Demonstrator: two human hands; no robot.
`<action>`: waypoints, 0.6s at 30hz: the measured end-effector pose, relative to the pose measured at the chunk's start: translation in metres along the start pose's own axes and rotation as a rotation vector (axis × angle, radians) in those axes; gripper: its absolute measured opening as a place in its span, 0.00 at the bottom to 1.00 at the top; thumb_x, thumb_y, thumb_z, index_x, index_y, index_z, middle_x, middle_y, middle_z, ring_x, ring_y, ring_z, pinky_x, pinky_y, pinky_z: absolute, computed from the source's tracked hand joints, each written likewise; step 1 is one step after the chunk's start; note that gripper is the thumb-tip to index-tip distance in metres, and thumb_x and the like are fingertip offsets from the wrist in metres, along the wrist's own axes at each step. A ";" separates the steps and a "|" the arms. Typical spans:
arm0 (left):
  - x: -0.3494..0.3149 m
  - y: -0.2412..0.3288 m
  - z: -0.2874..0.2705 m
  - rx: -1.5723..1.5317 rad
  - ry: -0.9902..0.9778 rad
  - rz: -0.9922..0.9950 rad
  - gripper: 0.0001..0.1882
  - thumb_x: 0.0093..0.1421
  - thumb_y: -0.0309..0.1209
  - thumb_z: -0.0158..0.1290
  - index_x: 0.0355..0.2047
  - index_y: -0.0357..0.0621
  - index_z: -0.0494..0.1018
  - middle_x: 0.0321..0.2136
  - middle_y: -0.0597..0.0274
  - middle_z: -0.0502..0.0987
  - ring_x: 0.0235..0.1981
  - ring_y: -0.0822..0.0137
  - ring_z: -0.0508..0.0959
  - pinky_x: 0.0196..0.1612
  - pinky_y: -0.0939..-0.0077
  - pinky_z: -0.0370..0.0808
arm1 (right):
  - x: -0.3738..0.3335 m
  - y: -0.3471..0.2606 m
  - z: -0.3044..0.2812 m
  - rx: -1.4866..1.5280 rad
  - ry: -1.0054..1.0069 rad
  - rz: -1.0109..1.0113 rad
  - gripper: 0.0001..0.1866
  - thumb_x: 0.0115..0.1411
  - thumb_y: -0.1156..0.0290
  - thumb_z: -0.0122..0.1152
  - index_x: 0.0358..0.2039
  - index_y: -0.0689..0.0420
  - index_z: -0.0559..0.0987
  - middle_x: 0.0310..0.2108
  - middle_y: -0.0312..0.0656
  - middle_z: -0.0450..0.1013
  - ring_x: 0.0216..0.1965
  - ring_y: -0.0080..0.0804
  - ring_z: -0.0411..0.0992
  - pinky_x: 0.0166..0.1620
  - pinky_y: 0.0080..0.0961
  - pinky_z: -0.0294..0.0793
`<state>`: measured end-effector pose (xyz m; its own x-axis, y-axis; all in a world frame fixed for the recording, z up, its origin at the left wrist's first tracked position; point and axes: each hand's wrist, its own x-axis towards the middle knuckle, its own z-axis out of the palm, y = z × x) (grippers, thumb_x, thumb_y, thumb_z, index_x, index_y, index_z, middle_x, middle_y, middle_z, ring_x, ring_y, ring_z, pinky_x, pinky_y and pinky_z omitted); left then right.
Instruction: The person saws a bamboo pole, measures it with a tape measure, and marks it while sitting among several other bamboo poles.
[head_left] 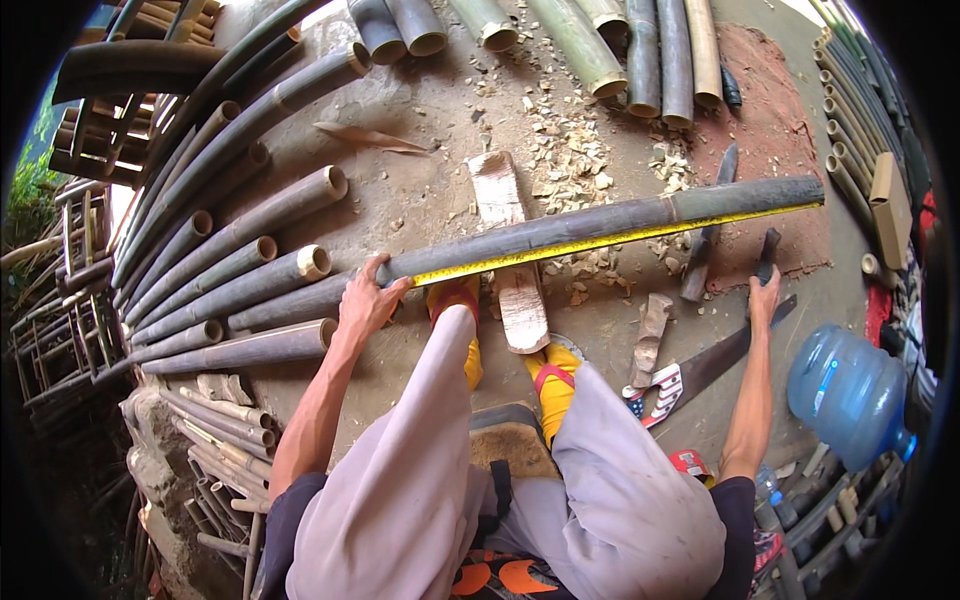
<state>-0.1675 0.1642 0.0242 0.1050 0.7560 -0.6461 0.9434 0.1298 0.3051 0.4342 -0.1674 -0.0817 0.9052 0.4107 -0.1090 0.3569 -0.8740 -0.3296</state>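
A long dark bamboo pole lies crosswise in front of me, over a pale wooden block. Along its near side stretches a yellow tape measure, reaching nearly to the pole's right end. My left hand is closed at the tape's left end, against the pole; the tape's case is mostly hidden by the fingers. Off to the right, below the pole, my right hand grips a short dark tool, whose exact kind I cannot make out. A handsaw with a white handle lies beside my right forearm.
Bamboo poles are stacked at left, with more cut ends at the far side. Wood chips litter the ground. A dark wooden piece lies under the pole. At right stands a blue water jug.
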 end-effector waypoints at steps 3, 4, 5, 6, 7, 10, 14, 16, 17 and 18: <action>-0.004 -0.002 -0.001 0.023 0.019 0.007 0.33 0.51 0.51 0.58 0.54 0.48 0.69 0.26 0.53 0.81 0.35 0.54 0.81 0.43 0.60 0.74 | -0.027 -0.032 -0.011 0.528 0.090 0.228 0.29 0.56 0.69 0.56 0.59 0.56 0.63 0.35 0.49 0.72 0.35 0.41 0.74 0.38 0.35 0.73; -0.003 -0.004 0.001 0.030 0.037 0.036 0.32 0.51 0.49 0.58 0.54 0.47 0.69 0.24 0.56 0.80 0.29 0.59 0.80 0.37 0.64 0.75 | -0.039 -0.049 -0.021 0.778 0.075 0.347 0.27 0.57 0.69 0.55 0.58 0.56 0.64 0.32 0.47 0.72 0.30 0.38 0.74 0.34 0.33 0.75; -0.001 -0.005 0.004 0.041 0.051 0.068 0.32 0.52 0.47 0.58 0.54 0.45 0.69 0.22 0.59 0.79 0.24 0.64 0.79 0.31 0.69 0.75 | -0.049 -0.058 -0.025 0.887 0.144 0.268 0.25 0.58 0.70 0.54 0.57 0.56 0.64 0.30 0.45 0.70 0.27 0.34 0.73 0.31 0.30 0.74; 0.001 -0.005 0.006 0.054 0.066 0.098 0.31 0.52 0.44 0.59 0.54 0.43 0.69 0.20 0.62 0.78 0.18 0.70 0.78 0.25 0.73 0.75 | -0.059 -0.067 -0.027 0.996 0.211 0.188 0.22 0.59 0.71 0.53 0.55 0.56 0.64 0.27 0.43 0.69 0.24 0.30 0.71 0.28 0.27 0.73; 0.000 0.001 0.005 0.057 0.052 0.092 0.31 0.52 0.45 0.59 0.54 0.44 0.69 0.20 0.62 0.78 0.18 0.69 0.78 0.26 0.73 0.75 | -0.070 -0.076 -0.031 1.099 0.286 0.110 0.20 0.60 0.71 0.52 0.53 0.56 0.64 0.25 0.40 0.68 0.20 0.27 0.70 0.26 0.23 0.72; -0.001 0.001 0.003 0.032 0.054 0.070 0.31 0.52 0.46 0.59 0.53 0.45 0.69 0.20 0.61 0.79 0.18 0.68 0.78 0.27 0.72 0.75 | -0.093 -0.132 -0.049 1.058 -0.019 -0.081 0.13 0.62 0.73 0.50 0.47 0.58 0.64 0.24 0.38 0.69 0.19 0.25 0.69 0.26 0.24 0.73; 0.000 0.000 0.008 0.118 0.117 0.099 0.31 0.51 0.48 0.59 0.53 0.46 0.70 0.22 0.59 0.80 0.23 0.63 0.80 0.33 0.67 0.76 | -0.145 -0.230 -0.040 0.962 -0.433 -0.319 0.09 0.62 0.72 0.48 0.43 0.59 0.67 0.22 0.36 0.69 0.20 0.25 0.69 0.24 0.27 0.72; -0.001 0.005 0.005 0.090 0.093 0.057 0.31 0.51 0.48 0.59 0.52 0.47 0.70 0.23 0.57 0.80 0.25 0.62 0.81 0.36 0.65 0.75 | -0.165 -0.274 -0.037 0.521 -0.556 -0.556 0.08 0.60 0.73 0.51 0.39 0.60 0.70 0.20 0.39 0.69 0.20 0.29 0.70 0.24 0.30 0.71; -0.003 0.006 0.004 0.075 0.080 0.040 0.31 0.51 0.48 0.59 0.52 0.47 0.70 0.23 0.57 0.80 0.26 0.62 0.81 0.37 0.64 0.75 | -0.174 -0.294 -0.034 0.462 -0.590 -0.677 0.07 0.60 0.72 0.52 0.37 0.60 0.70 0.20 0.42 0.70 0.20 0.35 0.71 0.25 0.34 0.71; -0.001 0.003 0.006 0.109 0.119 0.079 0.31 0.51 0.48 0.59 0.52 0.47 0.70 0.23 0.57 0.80 0.27 0.61 0.81 0.37 0.64 0.75 | -0.180 -0.311 -0.029 0.400 -0.623 -0.800 0.06 0.59 0.72 0.53 0.35 0.61 0.70 0.19 0.46 0.70 0.21 0.40 0.72 0.25 0.38 0.70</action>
<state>-0.1633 0.1597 0.0219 0.1482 0.8325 -0.5338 0.9629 0.0017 0.2700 0.1670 0.0225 0.0679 0.1279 0.9810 -0.1458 0.5880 -0.1934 -0.7854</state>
